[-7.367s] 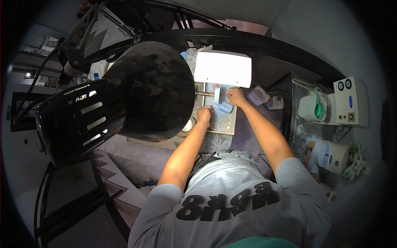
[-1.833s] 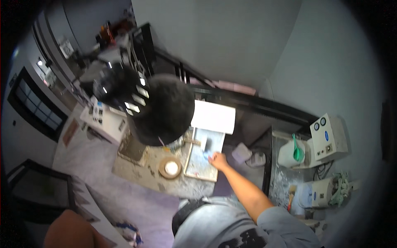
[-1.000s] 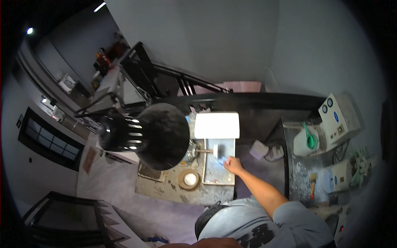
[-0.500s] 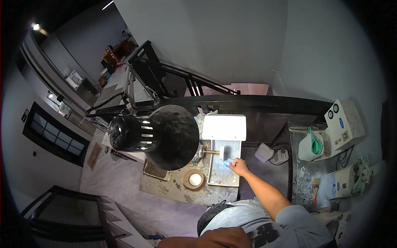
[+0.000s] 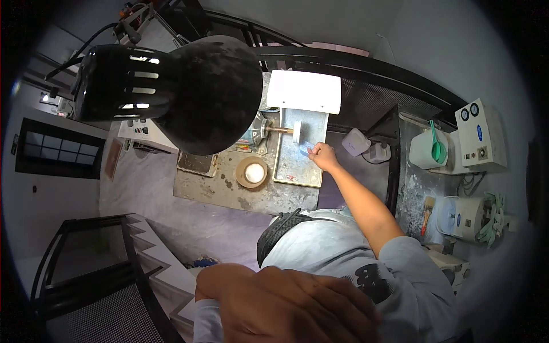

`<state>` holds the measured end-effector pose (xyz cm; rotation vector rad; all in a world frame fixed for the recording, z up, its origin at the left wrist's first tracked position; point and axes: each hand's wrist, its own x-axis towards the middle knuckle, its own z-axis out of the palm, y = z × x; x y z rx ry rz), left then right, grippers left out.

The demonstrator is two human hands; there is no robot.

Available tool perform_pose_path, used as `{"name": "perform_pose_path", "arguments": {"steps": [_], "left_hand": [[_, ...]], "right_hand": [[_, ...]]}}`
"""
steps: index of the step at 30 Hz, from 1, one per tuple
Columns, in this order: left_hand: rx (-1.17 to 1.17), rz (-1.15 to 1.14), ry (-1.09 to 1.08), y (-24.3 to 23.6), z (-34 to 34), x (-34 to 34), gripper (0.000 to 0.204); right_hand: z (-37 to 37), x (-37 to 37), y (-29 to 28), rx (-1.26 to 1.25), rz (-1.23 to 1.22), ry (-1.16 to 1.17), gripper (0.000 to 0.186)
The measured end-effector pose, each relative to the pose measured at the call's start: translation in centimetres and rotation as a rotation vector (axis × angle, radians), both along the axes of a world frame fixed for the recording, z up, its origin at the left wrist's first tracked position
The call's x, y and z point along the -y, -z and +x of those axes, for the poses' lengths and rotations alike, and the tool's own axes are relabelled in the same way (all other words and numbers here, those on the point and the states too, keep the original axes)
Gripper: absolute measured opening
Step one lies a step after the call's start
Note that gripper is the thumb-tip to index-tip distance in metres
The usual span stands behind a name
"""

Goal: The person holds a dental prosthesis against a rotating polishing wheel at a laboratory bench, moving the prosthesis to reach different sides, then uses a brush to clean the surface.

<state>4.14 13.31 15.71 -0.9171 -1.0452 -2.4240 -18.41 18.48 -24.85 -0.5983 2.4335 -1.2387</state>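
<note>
Plainly, the right hand [image 5: 322, 156] pinches a blue piece [image 5: 305, 150].
It juts left from that hand, over the tray [image 5: 300, 179], near the wheel [image 5: 297, 132]; whether the left hand [image 5: 297, 306] holds anything, I cannot tell.

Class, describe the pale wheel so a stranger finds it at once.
From the big black lamp, look right to the shallow tray. A copper-coloured shaft reaches over it; the pale wheel sits at its end, near the right hand. Unlike the tan bowl, it stands on edge.
</note>
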Motion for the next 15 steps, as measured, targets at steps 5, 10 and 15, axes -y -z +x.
{"name": "perform_pose_path", "arguments": {"steps": [5,10,15], "left_hand": [[-0.009,0.137,0.192,-0.4,-0.9,-0.1,0.018],[0.025,0.202,0.207,-0.3,-0.6,-0.5,0.022],[0.126,0.269,0.224,-0.3,-0.2,-0.2,0.025]], "right_hand": [[-0.4,-0.1,-0.7,0.115,0.030,0.046,0.023],[-0.5,0.2,0.1,0.290,-0.159,0.028,0.024],[0.1,0.5,-0.7,0.461,-0.359,0.061,0.034]]}}
